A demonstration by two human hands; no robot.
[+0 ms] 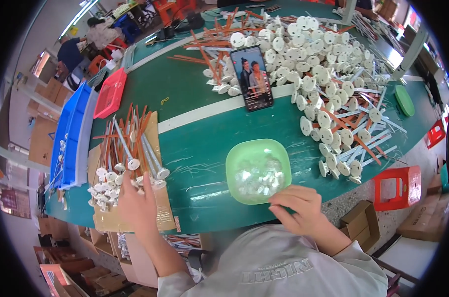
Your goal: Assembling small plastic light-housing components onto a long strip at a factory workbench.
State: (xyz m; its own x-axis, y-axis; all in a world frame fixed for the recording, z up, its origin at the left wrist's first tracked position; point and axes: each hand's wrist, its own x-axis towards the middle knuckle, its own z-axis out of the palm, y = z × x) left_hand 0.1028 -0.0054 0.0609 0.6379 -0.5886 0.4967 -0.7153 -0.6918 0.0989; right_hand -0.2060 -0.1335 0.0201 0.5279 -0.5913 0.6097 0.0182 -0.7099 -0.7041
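Observation:
My left hand (138,205) is over the near end of a pile of metal and reddish-brown strips with round white disc heads (105,190). Its two visible fingers are stretched out and apart. Just beyond their tips lies one strip's white disc (133,164); I see no firm grip on it. To the right, a light green bowl (233,173) holds a heap of small clear, shiny pieces (259,177). My right hand (301,210) is at the bowl's near right rim, thumb and fingers drawn together. Whatever is between these fingertips is too small to make out.
A cardboard sheet (164,198) lies under the left pile, beside a blue tray (68,143) and a red tray (110,94). A phone (252,78) playing video leans against a large heap of disc-headed strips (323,74). A green lid-like dish (404,101) lies far right; a red stool (396,188) stands beyond the table edge.

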